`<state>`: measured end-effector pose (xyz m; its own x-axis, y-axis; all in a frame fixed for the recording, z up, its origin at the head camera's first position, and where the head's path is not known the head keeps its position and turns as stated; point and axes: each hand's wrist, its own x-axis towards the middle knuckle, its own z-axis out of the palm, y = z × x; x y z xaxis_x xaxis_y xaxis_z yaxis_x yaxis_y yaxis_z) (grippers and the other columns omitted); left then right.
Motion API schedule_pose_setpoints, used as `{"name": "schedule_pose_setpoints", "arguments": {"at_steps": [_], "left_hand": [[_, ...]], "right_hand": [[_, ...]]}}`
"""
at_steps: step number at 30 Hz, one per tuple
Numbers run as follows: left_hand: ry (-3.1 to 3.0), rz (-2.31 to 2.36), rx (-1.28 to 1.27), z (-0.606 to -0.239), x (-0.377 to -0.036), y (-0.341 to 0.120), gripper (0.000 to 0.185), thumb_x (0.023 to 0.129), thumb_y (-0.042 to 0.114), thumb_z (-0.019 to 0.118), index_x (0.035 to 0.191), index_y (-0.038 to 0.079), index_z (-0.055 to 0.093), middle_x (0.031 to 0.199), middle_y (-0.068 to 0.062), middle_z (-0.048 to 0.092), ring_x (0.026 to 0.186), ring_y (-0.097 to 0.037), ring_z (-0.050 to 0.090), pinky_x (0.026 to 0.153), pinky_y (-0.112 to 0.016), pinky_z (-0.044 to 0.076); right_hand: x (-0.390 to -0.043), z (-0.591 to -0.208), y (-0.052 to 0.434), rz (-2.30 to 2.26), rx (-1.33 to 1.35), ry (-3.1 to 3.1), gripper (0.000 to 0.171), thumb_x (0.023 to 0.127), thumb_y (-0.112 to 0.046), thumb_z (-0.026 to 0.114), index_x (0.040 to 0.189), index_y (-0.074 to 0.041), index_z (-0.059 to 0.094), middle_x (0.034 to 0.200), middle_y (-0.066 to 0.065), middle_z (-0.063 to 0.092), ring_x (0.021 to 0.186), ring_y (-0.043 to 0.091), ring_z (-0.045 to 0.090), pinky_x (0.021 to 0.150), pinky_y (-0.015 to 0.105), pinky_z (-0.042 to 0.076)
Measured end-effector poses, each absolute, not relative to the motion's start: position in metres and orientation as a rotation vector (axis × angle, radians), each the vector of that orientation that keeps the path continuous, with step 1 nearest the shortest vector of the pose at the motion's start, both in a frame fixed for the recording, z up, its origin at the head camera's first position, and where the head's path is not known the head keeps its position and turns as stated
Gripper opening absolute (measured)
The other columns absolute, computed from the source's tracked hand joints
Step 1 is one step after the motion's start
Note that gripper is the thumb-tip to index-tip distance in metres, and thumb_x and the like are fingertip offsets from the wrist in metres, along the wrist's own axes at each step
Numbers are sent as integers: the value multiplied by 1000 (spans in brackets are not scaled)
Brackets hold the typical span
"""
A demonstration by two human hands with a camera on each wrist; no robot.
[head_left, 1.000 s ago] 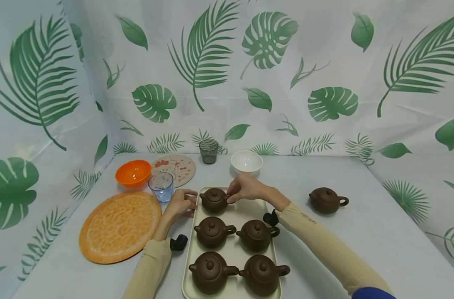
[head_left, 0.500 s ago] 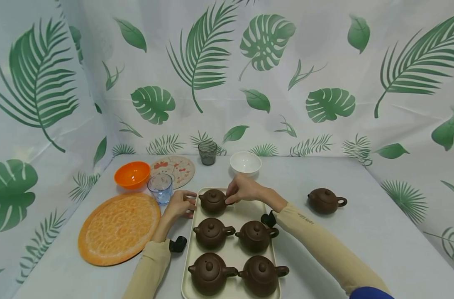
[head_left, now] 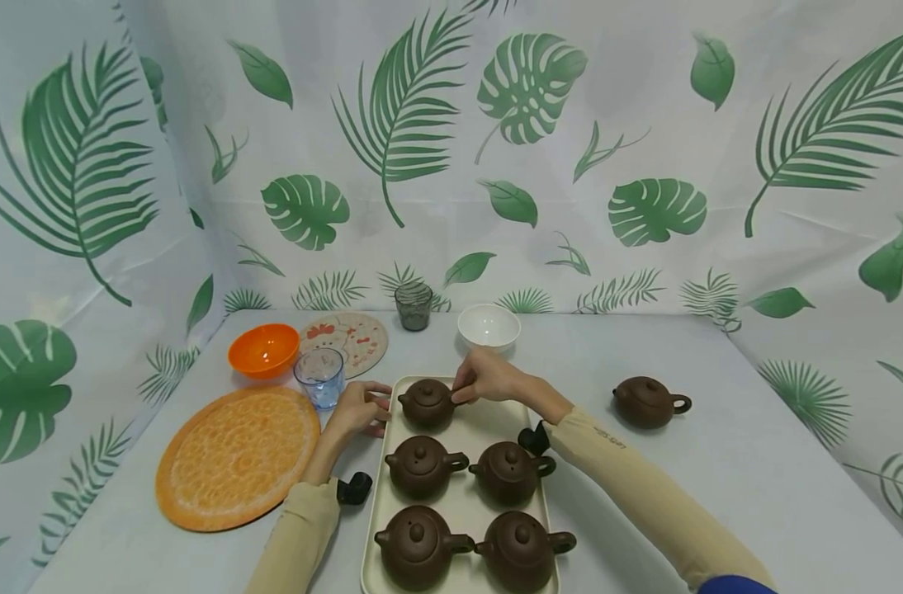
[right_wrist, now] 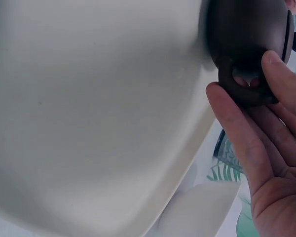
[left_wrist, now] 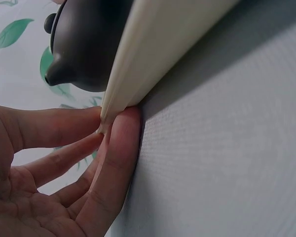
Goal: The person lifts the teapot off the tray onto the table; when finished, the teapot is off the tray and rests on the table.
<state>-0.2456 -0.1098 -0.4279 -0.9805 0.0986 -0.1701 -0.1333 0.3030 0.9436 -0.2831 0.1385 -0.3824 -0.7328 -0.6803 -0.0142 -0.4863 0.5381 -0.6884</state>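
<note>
Now | right hand (head_left: 484, 378) pinches the handle of the brown teapot (head_left: 426, 403), which sits at the tray's (head_left: 535, 472) far left corner, spout left, handle right | left hand (head_left: 362, 407), fingers straight, presses the tray's left edge.

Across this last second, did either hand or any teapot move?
Nothing visibly changed. The right hand holds the handle of the back teapot on the tray, and the left hand rests against the tray's left edge, as before.
</note>
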Motion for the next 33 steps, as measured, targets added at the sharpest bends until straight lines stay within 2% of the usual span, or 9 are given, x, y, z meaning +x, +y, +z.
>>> {"name": "schedule_pose_setpoints", "arguments": {"at_steps": [8,16,26,33], "left_hand": [[2366,1748,-37,-428,-245,-108,42,75,-16,62,117,-9,61,85,-17,64,59,-16,61,49,-31,57],[2370,1741,-48,-428,-244,-108,43,76,-16,62,118,-9,60,86,-17,64,58,-16,61,49,-31,58],[2391,1730,-43,-428,-245,-108,43,75,-16,62,117,-9,61,85,-17,63,58,-16,61,49,-31,58],[2390,1723,-59,-428,-245,-109,43,75,-16,62,117,-8,61,85,-16,63,57,-16,60,49,-31,57]], "right_hand": [[-283,-381,151,-1025,-1021,2579,10,80,-4,74,88,3,76,78,11,73,66,11,69,60,21,57],[-283,-369,182,-1123,-967,2580,8,82,-4,73,87,1,76,78,9,73,69,16,70,63,24,58],[-275,-356,245,-1134,-788,2656,16,83,-5,72,94,6,74,84,16,73,74,24,72,67,32,60],[-267,-360,281,-1125,-681,2686,17,83,-5,72,94,9,73,85,18,72,72,25,71,66,33,60]]}}
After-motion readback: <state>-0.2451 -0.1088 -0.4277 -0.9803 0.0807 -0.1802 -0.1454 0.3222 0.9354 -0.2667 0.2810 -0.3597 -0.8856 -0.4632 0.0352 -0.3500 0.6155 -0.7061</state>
